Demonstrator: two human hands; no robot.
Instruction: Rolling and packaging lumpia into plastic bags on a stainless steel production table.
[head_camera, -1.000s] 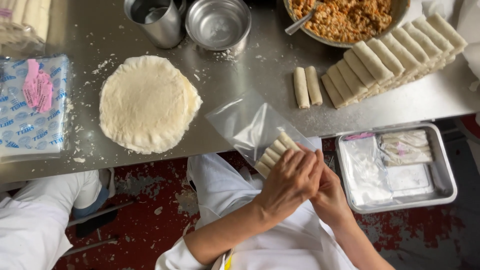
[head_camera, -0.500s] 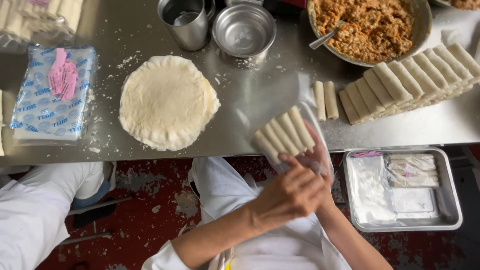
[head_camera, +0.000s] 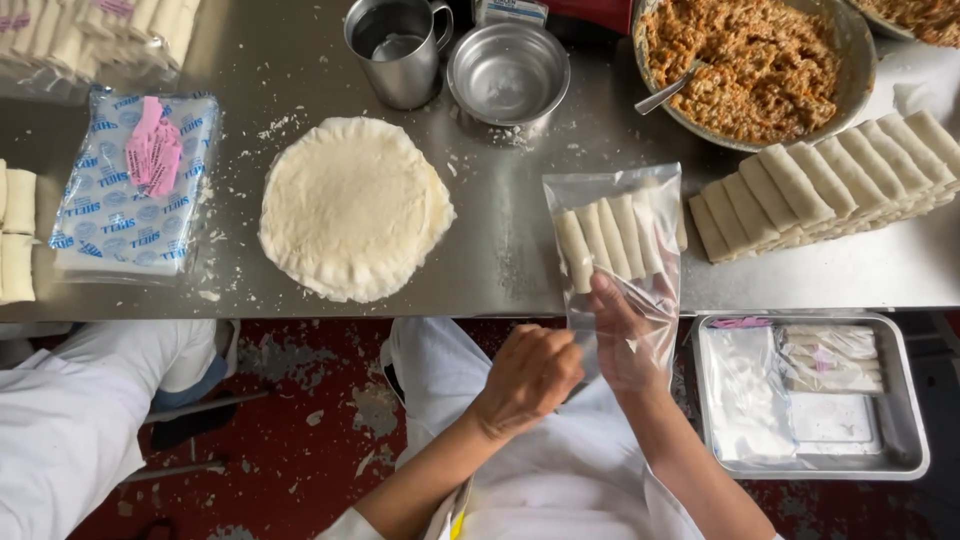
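A clear plastic bag (head_camera: 640, 200) with several pale spring rolls (head_camera: 610, 238) lined up inside lies over the front edge of the steel table (head_camera: 500, 260). My right hand (head_camera: 625, 345) grips the bag's lower part, thumb just below the rolls. My left hand (head_camera: 530, 375) is curled beside it and pinches the bag's open end below the table edge. A round stack of thin white wrappers (head_camera: 352, 208) lies to the left of the bag.
A long row of rolled spring rolls (head_camera: 830, 185) lies at the right. Behind are a big bowl of orange-brown filling (head_camera: 745, 60) with a spoon, a small steel bowl (head_camera: 508, 72) and a metal mug (head_camera: 395, 50). A steel tray (head_camera: 905, 400) holds plastic bags. Another person's white-clad leg (head_camera: 80, 410) is at left.
Both hands have lifted the bag from lap height up onto the table's edge. The rolls inside now lie flat in a row, and my hands have separated slightly.
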